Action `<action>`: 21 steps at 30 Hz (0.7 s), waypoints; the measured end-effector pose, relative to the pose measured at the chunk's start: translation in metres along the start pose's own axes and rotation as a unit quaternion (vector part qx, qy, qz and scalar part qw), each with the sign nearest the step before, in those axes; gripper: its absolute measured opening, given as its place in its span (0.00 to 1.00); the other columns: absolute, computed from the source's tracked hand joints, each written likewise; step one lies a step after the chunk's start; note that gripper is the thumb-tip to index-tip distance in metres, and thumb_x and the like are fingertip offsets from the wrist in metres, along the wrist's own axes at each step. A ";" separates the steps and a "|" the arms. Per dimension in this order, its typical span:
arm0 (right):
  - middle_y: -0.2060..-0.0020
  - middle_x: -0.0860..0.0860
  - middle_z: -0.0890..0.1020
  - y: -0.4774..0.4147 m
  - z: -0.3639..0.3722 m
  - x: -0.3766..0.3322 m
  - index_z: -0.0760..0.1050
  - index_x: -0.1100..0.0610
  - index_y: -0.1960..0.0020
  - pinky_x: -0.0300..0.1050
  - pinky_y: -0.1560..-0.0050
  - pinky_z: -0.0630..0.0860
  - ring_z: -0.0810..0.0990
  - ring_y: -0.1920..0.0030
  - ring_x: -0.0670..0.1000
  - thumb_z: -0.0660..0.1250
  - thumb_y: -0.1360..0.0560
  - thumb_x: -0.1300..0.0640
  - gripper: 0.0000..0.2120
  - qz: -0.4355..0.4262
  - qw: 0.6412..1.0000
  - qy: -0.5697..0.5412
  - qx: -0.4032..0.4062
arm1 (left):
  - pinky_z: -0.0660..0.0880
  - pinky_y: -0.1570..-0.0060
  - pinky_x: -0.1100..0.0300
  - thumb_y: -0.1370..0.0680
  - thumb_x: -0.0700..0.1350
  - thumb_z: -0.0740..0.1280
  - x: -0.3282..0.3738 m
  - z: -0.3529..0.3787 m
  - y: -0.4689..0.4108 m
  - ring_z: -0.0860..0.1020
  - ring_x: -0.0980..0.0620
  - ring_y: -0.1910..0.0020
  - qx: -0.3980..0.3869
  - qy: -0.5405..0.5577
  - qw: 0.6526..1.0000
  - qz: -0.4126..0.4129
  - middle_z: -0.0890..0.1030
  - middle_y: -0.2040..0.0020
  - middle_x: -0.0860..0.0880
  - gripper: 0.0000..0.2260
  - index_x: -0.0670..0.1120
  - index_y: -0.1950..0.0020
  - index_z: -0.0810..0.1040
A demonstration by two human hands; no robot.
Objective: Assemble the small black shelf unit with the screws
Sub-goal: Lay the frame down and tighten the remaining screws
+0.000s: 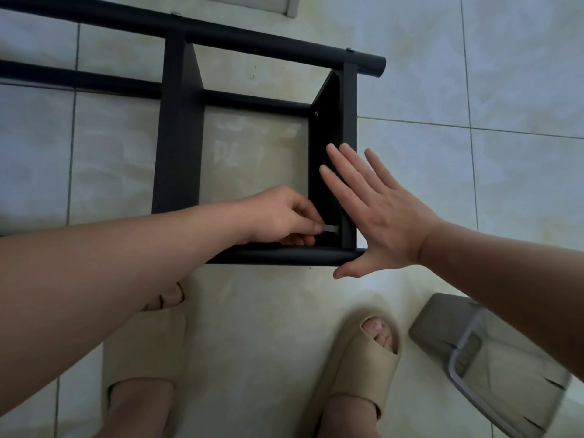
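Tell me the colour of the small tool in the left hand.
Silver-grey; the tool shows best in the head view, against the black shelf unit.

Left hand [284, 216] curls in a pinch; right hand [384, 213] lies flat, fingers spread.

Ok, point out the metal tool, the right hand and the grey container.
metal tool [331, 228]: head view, exposed silver shaft.
right hand [382, 216]: head view, its back.
grey container [439, 324]: head view, grey end.

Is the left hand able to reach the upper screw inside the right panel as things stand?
Probably yes. The left hand, pinching a tool, is inside the open frame, beside the same panel as the screw, and nothing lies between them. The right hand rests lower on that panel.
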State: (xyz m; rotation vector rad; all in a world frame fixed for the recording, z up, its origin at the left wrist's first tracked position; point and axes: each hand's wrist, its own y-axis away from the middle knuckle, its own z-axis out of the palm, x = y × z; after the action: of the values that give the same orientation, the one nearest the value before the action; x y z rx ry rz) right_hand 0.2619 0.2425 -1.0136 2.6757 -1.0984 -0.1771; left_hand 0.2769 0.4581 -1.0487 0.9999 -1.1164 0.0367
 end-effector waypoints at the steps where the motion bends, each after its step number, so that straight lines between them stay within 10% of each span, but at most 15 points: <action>1: 0.19 0.65 0.48 0.000 0.000 0.000 0.50 0.66 0.19 0.67 0.21 0.50 0.45 0.19 0.64 0.56 0.35 0.16 0.65 0.000 1.000 -0.002 -0.003 | 0.77 0.59 0.61 0.21 0.40 0.70 0.000 0.000 0.000 0.81 0.56 0.66 0.002 -0.015 1.000 0.010 0.83 0.66 0.51 0.04 0.47 0.55 0.81; 7: 0.19 0.64 0.49 -0.001 0.002 0.001 0.52 0.65 0.19 0.68 0.22 0.50 0.45 0.19 0.64 0.56 0.35 0.17 0.64 -0.003 1.000 -0.011 0.002 | 0.79 0.58 0.62 0.21 0.39 0.70 0.005 0.000 0.001 0.81 0.54 0.64 0.006 -0.018 0.999 0.045 0.84 0.63 0.47 0.03 0.45 0.54 0.82; 14: 0.19 0.64 0.50 -0.002 0.003 0.002 0.54 0.66 0.19 0.68 0.22 0.51 0.47 0.19 0.64 0.57 0.35 0.17 0.64 -0.006 1.000 -0.017 0.013 | 0.78 0.48 0.56 0.20 0.43 0.70 0.006 0.001 -0.005 0.82 0.53 0.59 -0.005 0.251 0.966 -0.069 0.83 0.61 0.48 0.02 0.45 0.52 0.78; 21: 0.19 0.64 0.50 -0.001 0.004 0.002 0.53 0.66 0.19 0.68 0.22 0.52 0.46 0.19 0.64 0.57 0.35 0.17 0.64 -0.005 1.000 -0.015 0.009 | 0.80 0.63 0.62 0.22 0.43 0.73 0.007 0.005 -0.010 0.84 0.56 0.62 0.033 0.290 0.953 -0.078 0.86 0.60 0.48 0.05 0.46 0.50 0.79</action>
State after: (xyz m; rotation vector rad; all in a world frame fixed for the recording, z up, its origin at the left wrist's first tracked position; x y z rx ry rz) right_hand 0.2633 0.2416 -1.0175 2.7024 -1.1011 -0.2119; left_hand 0.2817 0.4454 -1.0497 1.0437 -0.4987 0.2290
